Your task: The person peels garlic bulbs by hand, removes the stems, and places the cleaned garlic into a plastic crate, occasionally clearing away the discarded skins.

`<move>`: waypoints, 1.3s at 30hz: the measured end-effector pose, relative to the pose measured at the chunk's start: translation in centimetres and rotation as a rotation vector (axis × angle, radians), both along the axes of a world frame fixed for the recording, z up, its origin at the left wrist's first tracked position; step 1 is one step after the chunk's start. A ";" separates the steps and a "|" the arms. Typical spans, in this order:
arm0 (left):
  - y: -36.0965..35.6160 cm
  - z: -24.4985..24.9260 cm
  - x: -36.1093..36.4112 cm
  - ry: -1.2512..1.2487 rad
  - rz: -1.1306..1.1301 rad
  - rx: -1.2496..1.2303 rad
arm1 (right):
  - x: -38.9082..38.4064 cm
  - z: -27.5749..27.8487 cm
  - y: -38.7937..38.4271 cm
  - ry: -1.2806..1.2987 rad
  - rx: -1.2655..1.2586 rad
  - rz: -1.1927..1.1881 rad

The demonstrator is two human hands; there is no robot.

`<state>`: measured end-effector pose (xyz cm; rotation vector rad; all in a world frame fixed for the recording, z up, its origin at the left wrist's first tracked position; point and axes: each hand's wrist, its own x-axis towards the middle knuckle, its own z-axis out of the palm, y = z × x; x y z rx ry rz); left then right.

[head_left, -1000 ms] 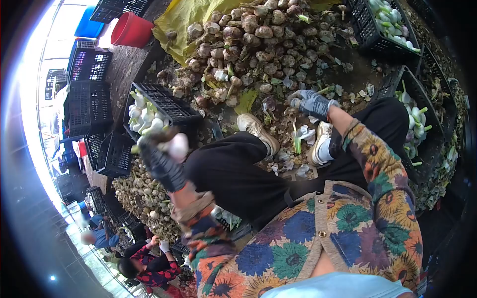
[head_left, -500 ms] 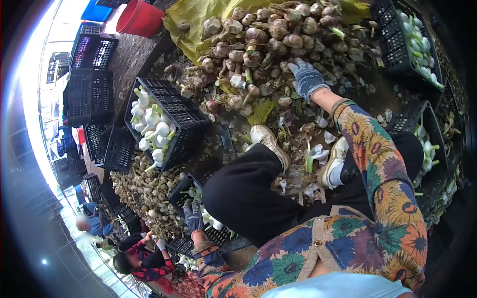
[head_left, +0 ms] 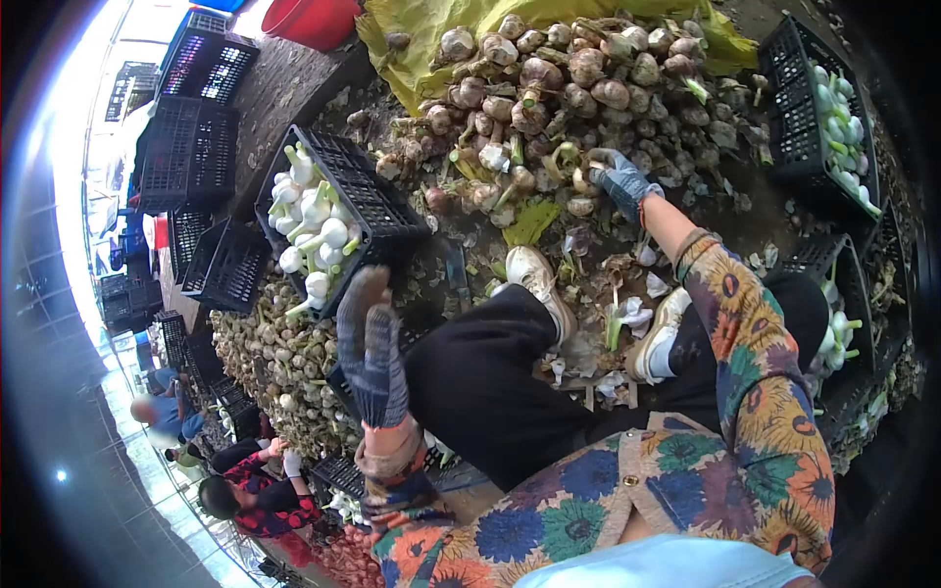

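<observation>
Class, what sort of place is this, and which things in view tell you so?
Most likely a garlic sorting or packing shed: a heap of brownish garlic lies partly on a yellow sheet, black crates hold whiter bulbs, and another person works near a second heap.

The jacket (head_left: 588,490) is blazing with orange, blue, green and purple flowers (head_left: 573,527)! The gloves (head_left: 619,186) are showing grey. White garlic (head_left: 333,232) is flashing green stems (head_left: 352,246), brown bulbs (head_left: 586,67) are blushing purple, the sheet (head_left: 394,64) is gleaming yellow, the bucket (head_left: 312,20) glowing red.
</observation>
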<state>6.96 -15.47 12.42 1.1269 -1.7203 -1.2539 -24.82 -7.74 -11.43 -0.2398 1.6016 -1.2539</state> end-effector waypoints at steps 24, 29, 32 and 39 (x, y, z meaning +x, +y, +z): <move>15.1 -8.1 -10.6 0.102 -0.268 -0.061 | 8.4 15.5 13.6 0.289 -0.193 0.245; 15.5 -8.5 -10.5 0.101 -0.236 0.012 | 8.0 14.2 14.0 0.330 -0.257 0.343; 15.4 -9.2 -10.5 0.126 -0.216 0.075 | 8.0 12.7 14.2 0.374 -0.255 0.355; 14.6 -12.7 -10.4 0.043 -0.203 0.109 | 8.1 13.7 13.3 0.367 -0.074 0.377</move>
